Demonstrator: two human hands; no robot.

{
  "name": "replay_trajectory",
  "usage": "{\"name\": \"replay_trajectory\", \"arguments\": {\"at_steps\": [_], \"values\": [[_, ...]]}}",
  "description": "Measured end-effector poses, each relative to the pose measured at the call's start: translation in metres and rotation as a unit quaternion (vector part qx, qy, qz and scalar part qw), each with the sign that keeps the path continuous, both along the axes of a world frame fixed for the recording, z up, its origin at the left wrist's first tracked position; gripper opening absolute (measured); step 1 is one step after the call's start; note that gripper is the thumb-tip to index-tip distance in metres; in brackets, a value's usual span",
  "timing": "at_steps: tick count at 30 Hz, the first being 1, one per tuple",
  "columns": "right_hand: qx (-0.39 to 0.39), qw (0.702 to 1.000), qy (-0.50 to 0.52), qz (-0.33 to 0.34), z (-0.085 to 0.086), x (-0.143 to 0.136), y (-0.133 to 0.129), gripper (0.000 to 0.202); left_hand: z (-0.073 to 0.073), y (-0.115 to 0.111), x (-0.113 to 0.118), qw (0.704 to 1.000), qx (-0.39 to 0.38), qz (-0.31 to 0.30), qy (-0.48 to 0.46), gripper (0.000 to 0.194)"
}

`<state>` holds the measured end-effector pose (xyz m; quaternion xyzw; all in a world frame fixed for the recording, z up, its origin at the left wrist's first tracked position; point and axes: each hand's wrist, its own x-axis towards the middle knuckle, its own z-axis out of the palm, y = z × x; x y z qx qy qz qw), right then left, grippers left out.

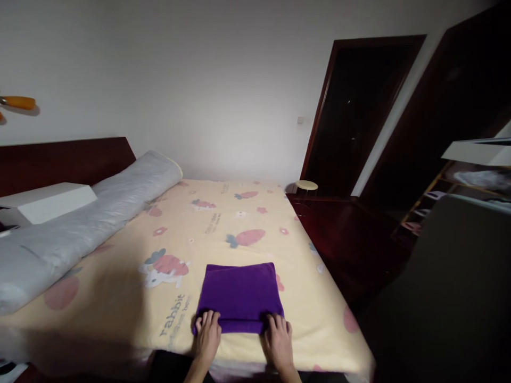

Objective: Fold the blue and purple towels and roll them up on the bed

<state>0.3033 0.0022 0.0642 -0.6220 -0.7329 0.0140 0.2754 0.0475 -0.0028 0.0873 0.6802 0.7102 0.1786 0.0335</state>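
A folded purple cloth [240,292] lies flat near the front edge of the bed, its near side showing a narrow folded band. My left hand [208,331] is at the near left corner, fingers curled onto the fabric. At the near right corner, my right hand [278,335] grips the cloth the same way. The thumbs and the undersides of both hands are mostly hidden. Beneath the cloth spreads a pale yellow sheet [247,213] printed with carrots and rabbits.
A long grey rolled bundle [107,213] lies along the left side, by the dark headboard [59,159] and a white box [51,201]. A round stool [306,185] stands beyond the bed's right edge. Farther right are a dark grey panel [447,287] and a rack [427,199].
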Motion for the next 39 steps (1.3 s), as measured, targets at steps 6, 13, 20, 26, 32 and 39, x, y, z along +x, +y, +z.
{"name": "replay_trajectory", "arguments": {"at_steps": [6, 13, 20, 26, 32, 39], "values": [[-0.078, 0.992, 0.011, 0.1, 0.014, -0.054, 0.004, 0.042, 0.001, 0.007, 0.049, 0.992, -0.063, -0.092, -0.055, 0.047], [-0.064, 0.997, -0.021, 0.039, 0.002, -0.013, 0.012, 0.031, -0.01, 0.01, 0.024, 0.993, -0.022, -0.09, -0.074, 0.039], [0.001, 0.997, -0.007, -0.079, -0.018, 0.048, 0.007, 0.042, -0.027, 0.008, 0.006, 0.997, 0.056, -0.047, -0.036, 0.038], [-0.003, 0.991, 0.042, 0.128, 0.008, -0.021, 0.001, 0.037, -0.026, 0.013, 0.036, 0.998, -0.007, -0.058, -0.024, 0.052], [-0.07, 0.983, 0.009, 0.167, 0.01, -0.054, 0.01, 0.043, -0.028, 0.014, 0.02, 0.998, 0.003, -0.068, 0.005, 0.047], [-0.079, 0.996, -0.036, -0.005, -0.011, 0.025, 0.025, 0.051, -0.032, 0.003, -0.038, 0.995, 0.034, 0.043, 0.084, 0.047]]}}
